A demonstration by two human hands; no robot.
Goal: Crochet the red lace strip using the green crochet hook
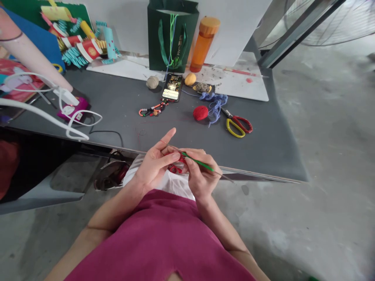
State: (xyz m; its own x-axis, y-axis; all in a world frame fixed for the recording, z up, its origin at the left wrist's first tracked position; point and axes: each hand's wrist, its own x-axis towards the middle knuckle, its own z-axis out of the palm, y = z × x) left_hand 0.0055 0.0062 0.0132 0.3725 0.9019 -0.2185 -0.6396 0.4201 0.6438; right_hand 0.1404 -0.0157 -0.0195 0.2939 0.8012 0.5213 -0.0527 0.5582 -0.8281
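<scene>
My right hand (202, 173) is closed around the green grip of a crochet hook (202, 163), whose thin metal shaft sticks out at both ends. Pinched in my left hand (154, 164) is a small piece of red crochet work (175, 168), partly hidden by the fingers. The left index finger points up and away, with a thin red strand over it. Both hands meet just in front of the table edge, above my lap. On the table beyond lies a red yarn ball (200, 113).
Red-and-yellow scissors (238, 124) and tangled blue yarn (216, 104) lie to the right. A phone (172, 88) with a beaded strap (152, 110) is mid-table. Behind stand a green paper bag (172, 39) and an orange bottle (203, 45). Another person's arm (38, 54) reaches toward a purple power socket (83, 107).
</scene>
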